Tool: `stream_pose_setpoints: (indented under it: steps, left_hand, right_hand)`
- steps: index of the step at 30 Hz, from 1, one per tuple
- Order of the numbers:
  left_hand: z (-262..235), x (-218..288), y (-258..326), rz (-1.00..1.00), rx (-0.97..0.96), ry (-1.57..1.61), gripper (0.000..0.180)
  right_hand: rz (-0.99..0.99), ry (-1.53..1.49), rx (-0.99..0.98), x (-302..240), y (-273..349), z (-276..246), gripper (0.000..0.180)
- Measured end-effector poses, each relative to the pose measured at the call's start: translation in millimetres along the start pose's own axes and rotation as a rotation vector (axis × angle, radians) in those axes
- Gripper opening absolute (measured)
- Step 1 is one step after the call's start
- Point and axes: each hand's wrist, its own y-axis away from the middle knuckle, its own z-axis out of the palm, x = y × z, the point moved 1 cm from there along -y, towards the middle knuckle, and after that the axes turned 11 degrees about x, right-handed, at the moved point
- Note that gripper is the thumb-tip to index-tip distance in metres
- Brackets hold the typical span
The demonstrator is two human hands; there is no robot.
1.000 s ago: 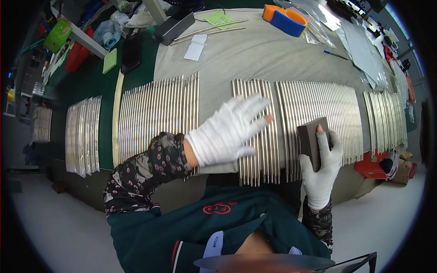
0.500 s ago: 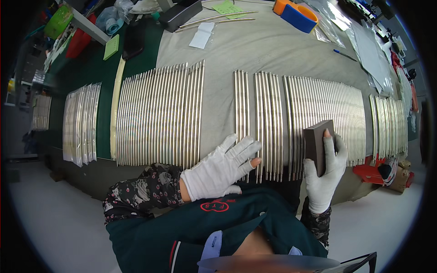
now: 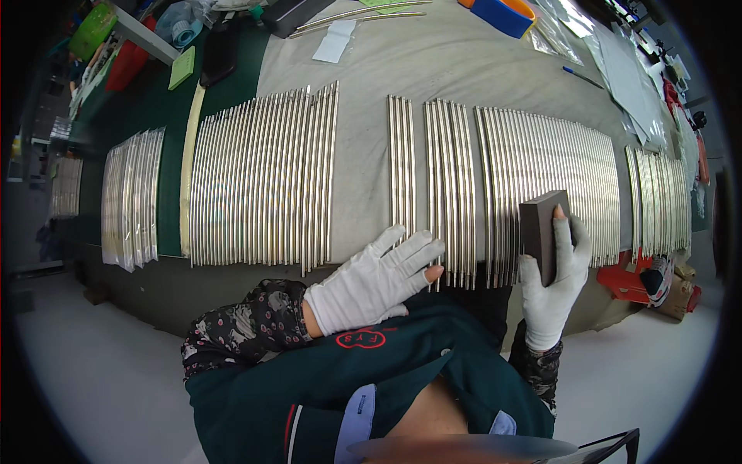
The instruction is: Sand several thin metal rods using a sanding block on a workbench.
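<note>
My left hand (image 3: 375, 280), in a white glove with a bare thumb tip, lies flat with fingers stretched over the near ends of a narrow set of metal rods (image 3: 401, 158). Its thumb reaches the adjoining set of rods (image 3: 450, 178). On the right, my white-gloved right hand (image 3: 558, 282) grips a dark grey-brown rectangular block (image 3: 538, 240) between thumb and fingers. The block stands across the near part of a wide row of silvery rods (image 3: 553, 155), hiding some of them. Whether it presses on the rods I cannot tell.
Left lies another wide row of rods (image 3: 263, 178), beside a cream strip (image 3: 188, 170) and plastic-wrapped rods (image 3: 133, 201). More rods (image 3: 661, 205) lie far right. A pen (image 3: 583, 77), a blue-and-orange ring (image 3: 504, 17), white paper (image 3: 335, 41) and a black phone (image 3: 219, 54) are farther back.
The table and rods sit higher in the picture now. My left hand lies a little closer to the rods' near ends; my right hand still holds the block over the same row.
</note>
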Motion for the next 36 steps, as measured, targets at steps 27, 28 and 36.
stream_pose_setpoints:
  steps: [27,28,36]
  left_hand:
    - [4.3,17.0,-23.4,-0.099,0.053,-0.085,0.085]
    - [4.0,17.4,-24.4,-0.098,0.048,-0.083,0.085]
    - [17.8,27.3,-44.8,0.091,-0.049,-0.113,0.074]
  right_hand:
    - [0.056,-0.004,0.031,42.2,9.7,-17.1,0.071]
    - [0.040,-0.004,0.027,40.0,9.0,-16.2,0.070]
    - [0.003,-0.021,0.015,33.1,7.8,-14.3,0.073]
